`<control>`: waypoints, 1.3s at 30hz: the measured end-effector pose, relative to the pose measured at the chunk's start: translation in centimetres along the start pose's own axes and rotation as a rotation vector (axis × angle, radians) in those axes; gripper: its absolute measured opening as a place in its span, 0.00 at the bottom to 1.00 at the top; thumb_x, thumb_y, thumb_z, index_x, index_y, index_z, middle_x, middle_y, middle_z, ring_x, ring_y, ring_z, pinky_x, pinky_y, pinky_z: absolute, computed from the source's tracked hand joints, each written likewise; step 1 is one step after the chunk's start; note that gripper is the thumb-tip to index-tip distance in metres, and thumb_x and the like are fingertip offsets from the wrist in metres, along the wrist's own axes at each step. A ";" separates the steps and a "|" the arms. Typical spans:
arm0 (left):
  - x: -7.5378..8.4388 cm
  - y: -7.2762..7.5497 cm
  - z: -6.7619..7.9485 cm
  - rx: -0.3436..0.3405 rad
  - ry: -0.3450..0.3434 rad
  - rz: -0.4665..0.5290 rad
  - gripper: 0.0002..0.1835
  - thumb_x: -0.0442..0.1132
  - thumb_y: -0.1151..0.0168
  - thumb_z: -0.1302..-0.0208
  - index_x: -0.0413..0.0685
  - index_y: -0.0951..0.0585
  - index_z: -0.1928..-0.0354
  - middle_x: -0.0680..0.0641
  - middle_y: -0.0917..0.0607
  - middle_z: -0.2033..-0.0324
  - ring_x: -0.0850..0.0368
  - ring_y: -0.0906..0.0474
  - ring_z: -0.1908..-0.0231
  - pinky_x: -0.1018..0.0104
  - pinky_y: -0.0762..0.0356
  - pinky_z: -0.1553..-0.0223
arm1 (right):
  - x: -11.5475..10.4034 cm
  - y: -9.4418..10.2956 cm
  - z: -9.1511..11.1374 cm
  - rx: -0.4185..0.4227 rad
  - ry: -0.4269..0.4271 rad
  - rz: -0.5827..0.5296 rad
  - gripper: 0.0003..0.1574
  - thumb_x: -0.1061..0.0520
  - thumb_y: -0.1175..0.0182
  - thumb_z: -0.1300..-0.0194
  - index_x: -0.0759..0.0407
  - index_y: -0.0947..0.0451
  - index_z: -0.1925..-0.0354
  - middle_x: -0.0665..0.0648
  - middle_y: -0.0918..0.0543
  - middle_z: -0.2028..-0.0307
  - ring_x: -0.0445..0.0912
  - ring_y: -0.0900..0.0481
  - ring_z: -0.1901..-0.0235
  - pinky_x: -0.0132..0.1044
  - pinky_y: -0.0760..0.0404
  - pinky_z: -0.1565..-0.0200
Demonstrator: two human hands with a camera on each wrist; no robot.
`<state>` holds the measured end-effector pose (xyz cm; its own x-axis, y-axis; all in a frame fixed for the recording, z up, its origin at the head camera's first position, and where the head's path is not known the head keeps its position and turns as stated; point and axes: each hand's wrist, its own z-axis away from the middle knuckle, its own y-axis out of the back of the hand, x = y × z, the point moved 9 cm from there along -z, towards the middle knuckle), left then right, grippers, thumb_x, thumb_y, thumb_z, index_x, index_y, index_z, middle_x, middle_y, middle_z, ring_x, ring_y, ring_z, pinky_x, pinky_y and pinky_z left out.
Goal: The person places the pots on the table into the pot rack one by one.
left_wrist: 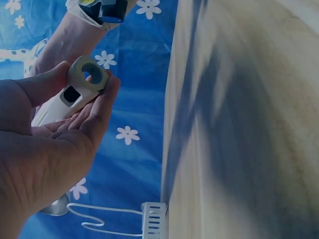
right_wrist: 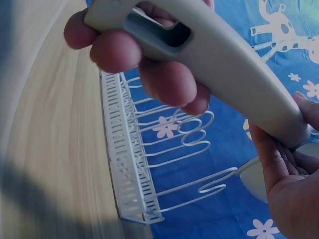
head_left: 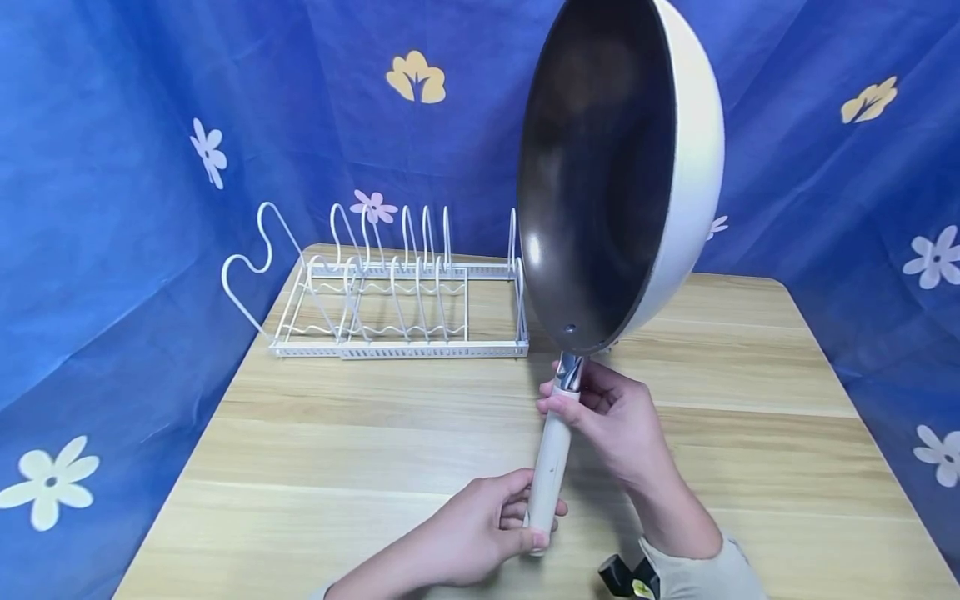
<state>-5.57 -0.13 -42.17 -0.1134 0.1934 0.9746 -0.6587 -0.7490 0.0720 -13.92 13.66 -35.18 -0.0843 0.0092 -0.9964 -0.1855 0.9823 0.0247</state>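
A frying pan with a dark inside and a white outside is held up on its side above the table, its bowl at the top and its handle pointing down toward me. My right hand grips the upper handle just below the metal collar. Around the lower end of the handle, my left hand curls its fingers and thumb. In the left wrist view the handle's end shows a round hole, with my left hand around it. The right wrist view shows a slot in the handle near my left fingers.
A white wire rack with several upright loops stands at the back left of the wooden table. A blue curtain with flowers surrounds the table. Near my right sleeve, a small black object shows at the bottom edge.
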 end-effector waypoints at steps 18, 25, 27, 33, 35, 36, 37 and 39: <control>0.8 1.2 2.0 -0.054 0.012 0.077 0.23 0.33 0.30 0.28 0.49 0.21 0.34 0.52 0.08 0.44 0.65 0.11 0.43 0.81 0.18 0.44 | -1.1 -2.2 -0.6 -0.059 -0.006 -0.089 0.30 0.68 0.27 0.33 0.79 0.23 0.37 0.50 0.07 0.57 0.44 0.06 0.56 0.41 0.07 0.49; 0.5 1.8 2.8 -0.056 0.003 0.092 0.21 0.34 0.30 0.27 0.46 0.21 0.35 0.51 0.08 0.46 0.63 0.11 0.43 0.80 0.18 0.44 | -0.7 -3.4 -1.0 -0.072 -0.051 -0.072 0.30 0.67 0.24 0.37 0.71 0.19 0.37 0.57 0.06 0.55 0.42 0.06 0.54 0.41 0.07 0.47; 0.4 2.1 3.0 -0.056 0.000 0.102 0.21 0.34 0.30 0.27 0.46 0.21 0.36 0.51 0.08 0.46 0.63 0.11 0.43 0.79 0.17 0.43 | -0.8 -3.8 -1.1 -0.074 -0.048 -0.060 0.29 0.66 0.24 0.37 0.70 0.18 0.38 0.63 0.07 0.53 0.43 0.06 0.54 0.41 0.07 0.47; -0.2 3.2 3.8 -0.064 0.007 0.118 0.22 0.32 0.28 0.30 0.47 0.21 0.37 0.52 0.08 0.47 0.61 0.11 0.43 0.77 0.15 0.42 | -0.6 -5.3 -1.6 -0.097 -0.030 -0.011 0.29 0.64 0.23 0.36 0.69 0.18 0.39 0.73 0.09 0.51 0.42 0.07 0.54 0.40 0.07 0.47; -0.4 3.4 4.0 -0.077 0.009 0.126 0.22 0.32 0.27 0.30 0.46 0.22 0.37 0.52 0.08 0.47 0.62 0.11 0.43 0.77 0.15 0.42 | -0.3 -5.8 -1.8 -0.105 -0.036 -0.005 0.29 0.64 0.23 0.36 0.70 0.18 0.39 0.74 0.09 0.52 0.42 0.07 0.55 0.39 0.07 0.48; -0.5 3.5 4.0 -0.084 0.007 0.129 0.23 0.33 0.27 0.30 0.45 0.22 0.36 0.51 0.09 0.47 0.62 0.11 0.43 0.76 0.15 0.42 | -0.2 -6.0 -1.8 -0.108 -0.042 -0.008 0.29 0.64 0.23 0.36 0.70 0.18 0.38 0.74 0.09 0.52 0.42 0.07 0.55 0.39 0.07 0.48; -0.5 3.6 4.1 -0.091 0.003 0.130 0.23 0.33 0.27 0.30 0.45 0.22 0.36 0.51 0.09 0.47 0.62 0.11 0.44 0.76 0.15 0.42 | 0.0 -6.2 -1.9 -0.110 -0.050 -0.011 0.29 0.64 0.23 0.36 0.70 0.18 0.39 0.74 0.09 0.52 0.42 0.07 0.55 0.39 0.07 0.48; -0.6 3.7 4.2 -0.104 -0.006 0.128 0.22 0.34 0.27 0.30 0.44 0.22 0.37 0.50 0.09 0.47 0.62 0.11 0.44 0.76 0.14 0.42 | 0.3 -6.5 -2.1 -0.113 -0.064 -0.009 0.29 0.64 0.23 0.35 0.71 0.18 0.39 0.75 0.09 0.52 0.41 0.07 0.56 0.38 0.07 0.48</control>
<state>-4.86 -5.69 -41.57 -0.1972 0.0968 0.9756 -0.7128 -0.6974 -0.0749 -14.79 6.87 -35.43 -0.0203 0.0159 -0.9997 -0.2955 0.9551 0.0212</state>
